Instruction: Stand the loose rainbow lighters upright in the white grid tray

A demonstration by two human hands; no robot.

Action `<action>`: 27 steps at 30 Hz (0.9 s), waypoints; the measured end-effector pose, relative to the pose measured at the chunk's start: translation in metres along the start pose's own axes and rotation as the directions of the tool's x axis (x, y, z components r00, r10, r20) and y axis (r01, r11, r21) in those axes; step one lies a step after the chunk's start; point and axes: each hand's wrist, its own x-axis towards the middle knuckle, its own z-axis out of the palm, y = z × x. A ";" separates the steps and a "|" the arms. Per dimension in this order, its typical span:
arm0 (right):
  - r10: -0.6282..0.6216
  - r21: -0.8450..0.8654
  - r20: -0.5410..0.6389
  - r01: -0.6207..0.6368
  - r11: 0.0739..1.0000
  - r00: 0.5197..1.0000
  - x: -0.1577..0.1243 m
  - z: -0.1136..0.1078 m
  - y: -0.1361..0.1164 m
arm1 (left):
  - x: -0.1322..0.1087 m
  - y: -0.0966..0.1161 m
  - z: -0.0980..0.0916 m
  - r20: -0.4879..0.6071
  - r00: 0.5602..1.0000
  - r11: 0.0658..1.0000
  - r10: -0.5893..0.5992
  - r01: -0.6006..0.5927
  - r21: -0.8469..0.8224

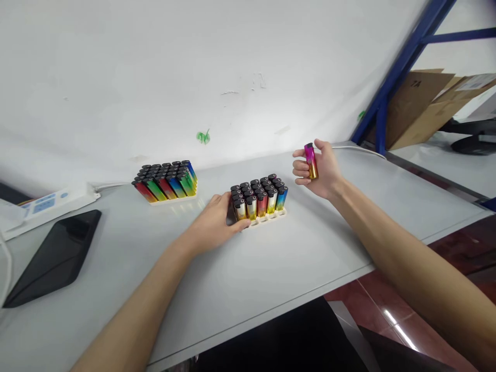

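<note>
A white tray (pixel 267 219) near the middle of the table holds several upright lighters (pixel 262 204) with black tops, in silver, gold, red and blue. Its front row of holes shows bare. My left hand (pixel 219 222) grips the left end of this tray, thumb at the front corner. To the right, raised above the table, my right hand (pixel 323 170) is closed round a magenta and gold lighter (pixel 310 161), held nearly upright. A second tray (pixel 174 200) at the left back is packed with red, green and blue lighters (pixel 166 182), apart from both hands.
On the grey table (pixel 271 268), a black phone (pixel 56 258) and a white power strip (pixel 58 201) lie at the left. A white wall stands behind. Blue rack posts (pixel 382 124) and cardboard boxes (pixel 422 108) are at the right, with a white cable (pixel 360 149) along the back edge.
</note>
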 end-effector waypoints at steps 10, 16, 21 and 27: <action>-0.049 -0.058 0.117 0.056 0.997 0.992 -0.001 0.001 0.003 | 0.000 0.000 0.000 0.002 1.000 1.000 0.003 -0.003 -0.009; -0.040 -0.074 0.093 0.046 0.996 0.995 -0.001 0.006 0.007 | 0.000 0.002 -0.001 -0.005 1.000 1.000 -0.001 0.001 0.006; -0.038 -0.082 0.108 0.047 0.996 0.993 -0.004 0.008 0.009 | -0.001 0.003 -0.001 -0.020 1.000 1.000 -0.003 0.003 -0.015; -0.004 -0.113 0.110 0.016 0.994 0.994 -0.002 0.005 0.009 | 0.000 0.002 -0.001 -0.014 1.000 1.000 0.001 -0.001 -0.009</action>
